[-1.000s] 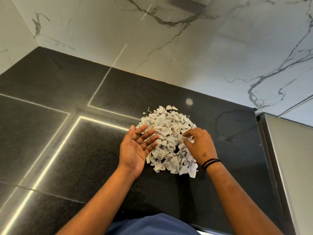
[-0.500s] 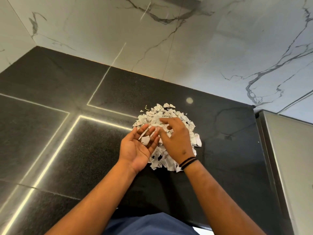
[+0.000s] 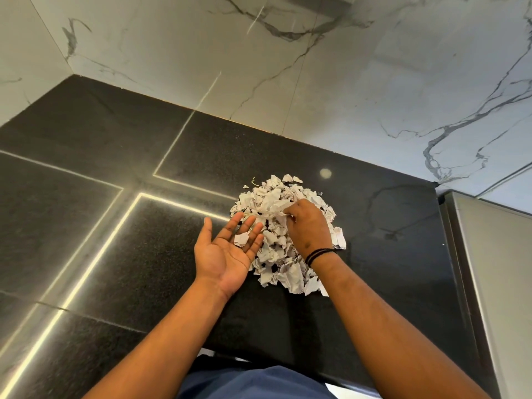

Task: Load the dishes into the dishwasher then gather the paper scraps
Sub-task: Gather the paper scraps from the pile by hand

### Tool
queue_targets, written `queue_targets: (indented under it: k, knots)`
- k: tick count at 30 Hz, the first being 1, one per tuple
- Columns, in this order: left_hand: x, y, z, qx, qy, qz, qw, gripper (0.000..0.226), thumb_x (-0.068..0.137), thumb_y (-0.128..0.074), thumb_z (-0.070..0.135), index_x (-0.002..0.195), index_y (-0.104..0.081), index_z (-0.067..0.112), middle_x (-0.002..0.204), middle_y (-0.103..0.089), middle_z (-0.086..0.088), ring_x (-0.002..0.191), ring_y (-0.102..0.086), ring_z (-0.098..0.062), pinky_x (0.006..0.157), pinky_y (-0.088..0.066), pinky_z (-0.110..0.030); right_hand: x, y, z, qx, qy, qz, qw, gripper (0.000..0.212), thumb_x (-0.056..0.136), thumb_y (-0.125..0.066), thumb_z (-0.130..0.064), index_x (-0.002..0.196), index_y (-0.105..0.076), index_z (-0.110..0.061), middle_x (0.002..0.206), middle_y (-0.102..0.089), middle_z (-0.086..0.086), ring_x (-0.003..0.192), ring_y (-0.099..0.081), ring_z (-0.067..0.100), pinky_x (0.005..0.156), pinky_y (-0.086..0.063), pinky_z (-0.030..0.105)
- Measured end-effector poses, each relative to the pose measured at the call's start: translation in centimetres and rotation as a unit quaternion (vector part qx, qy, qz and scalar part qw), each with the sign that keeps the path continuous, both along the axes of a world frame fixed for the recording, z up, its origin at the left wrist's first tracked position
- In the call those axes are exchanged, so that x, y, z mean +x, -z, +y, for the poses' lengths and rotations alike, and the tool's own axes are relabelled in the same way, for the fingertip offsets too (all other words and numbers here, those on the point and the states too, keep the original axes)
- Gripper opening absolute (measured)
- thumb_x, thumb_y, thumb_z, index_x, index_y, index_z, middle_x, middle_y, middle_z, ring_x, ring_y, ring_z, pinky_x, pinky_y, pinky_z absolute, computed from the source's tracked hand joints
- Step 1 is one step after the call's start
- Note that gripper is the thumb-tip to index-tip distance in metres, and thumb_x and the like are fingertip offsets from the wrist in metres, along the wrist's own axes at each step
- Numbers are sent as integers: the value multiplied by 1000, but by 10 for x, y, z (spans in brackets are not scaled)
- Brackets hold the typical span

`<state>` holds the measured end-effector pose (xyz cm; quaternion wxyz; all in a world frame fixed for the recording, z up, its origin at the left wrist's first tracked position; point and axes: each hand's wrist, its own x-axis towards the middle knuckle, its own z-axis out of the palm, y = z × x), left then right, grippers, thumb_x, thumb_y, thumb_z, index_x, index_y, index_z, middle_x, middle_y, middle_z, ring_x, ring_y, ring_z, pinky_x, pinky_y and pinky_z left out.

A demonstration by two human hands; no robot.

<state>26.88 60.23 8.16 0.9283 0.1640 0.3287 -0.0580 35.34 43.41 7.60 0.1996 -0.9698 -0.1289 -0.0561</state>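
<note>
White torn paper is pinched in the curled fingers of the right hand (image 3: 309,226), which dips into the top of the paper scraps (image 3: 276,254) heaped on the black countertop (image 3: 115,240). At about nine o'clock from it the left hand (image 3: 227,251) lies palm up, fingers straight and slightly spread, with one scrap (image 3: 241,239) resting on them. Beyond, at twelve o'clock, rises the marble wall (image 3: 374,67). No dishes or dishwasher show, so that part cannot be judged; the scraps look already piled together, with lifting them away still left.
</note>
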Motion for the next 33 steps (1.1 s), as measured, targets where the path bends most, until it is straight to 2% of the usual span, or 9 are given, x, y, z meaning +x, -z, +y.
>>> queue_targets:
  k: [7, 13, 17, 19, 22, 24, 26, 29, 33]
  knots:
    - [3, -1, -3, 3, 6, -7, 1000, 73, 95, -41, 69, 134, -63, 11, 128, -67, -18, 122, -63, -37, 109, -45, -51, -40, -29, 24, 187, 17, -98, 977, 13, 85, -71, 3, 93, -76, -7, 89, -68, 3, 80, -64, 12, 73, -58, 26]
    - [13, 0, 1, -21, 17, -14, 1000, 65, 98, -44, 62, 138, -59, 13, 136, -62, -21, 131, -57, -36, 123, -28, -44, -73, -31, 54, 93, -150, -79, 981, 22, 86, -59, -23, 96, -77, -16, 103, -68, 0, 94, -57, 23, 78, -53, 35]
    - [10, -2, 4, -21, 4, -23, 1000, 58, 100, -45, 55, 133, -62, 12, 133, -64, -21, 124, -62, -39, 115, -38, -54, -56, -37, 36, 178, -19, -72, 981, 35, 83, -52, 0, 111, -70, -12, 111, -64, 3, 106, -55, 19, 92, -50, 30]
    - [6, -2, 3, -22, -1, -18, 1000, 56, 100, -46, 54, 132, -63, 11, 132, -65, -20, 122, -63, -41, 114, -39, -54, -36, -34, 25, 133, 17, -9, 991, 33, 90, -55, -4, 120, -66, -12, 118, -61, 4, 113, -50, 18, 99, -47, 34]
    - [1, 0, 2, -29, -5, -12, 1000, 59, 100, -46, 54, 136, -62, 10, 131, -66, -21, 122, -63, -41, 114, -39, -54, -13, -24, 18, -36, -15, 102, 994, 45, 95, -61, -29, 138, -54, -20, 128, -56, 4, 123, -43, 26, 104, -43, 38]
    - [-1, 1, 1, -29, -3, -10, 1000, 60, 100, -46, 55, 137, -61, 10, 130, -66, -22, 122, -63, -41, 113, -40, -55, -6, -17, 22, -141, -45, 103, 984, 39, 96, -59, -30, 135, -57, -24, 123, -60, 3, 120, -46, 29, 98, -46, 41]
    - [-3, 3, 2, -24, -3, -9, 1000, 61, 100, -45, 56, 136, -62, 10, 130, -66, -22, 120, -64, -42, 111, -42, -55, -2, -11, 25, -162, -46, 86, 982, 23, 98, -55, -21, 117, -68, -21, 109, -65, 3, 110, -51, 29, 89, -49, 41]
    - [-4, 5, 6, -24, -6, -10, 1000, 62, 99, -44, 59, 132, -64, 9, 130, -66, -23, 119, -64, -42, 111, -41, -55, -2, -8, 22, -75, 8, 59, 995, 23, 97, -53, -12, 91, -75, -14, 86, -65, 4, 93, -59, 27, 78, -54, 38]
    - [-3, 6, 8, -30, -14, -10, 999, 68, 97, -45, 63, 132, -64, 8, 129, -66, -24, 122, -62, -43, 113, -40, -56, -19, -25, 25, 130, 97, 9, 987, 14, 93, -65, -17, 98, -77, -14, 94, -72, 2, 88, -66, 17, 80, -54, 28]
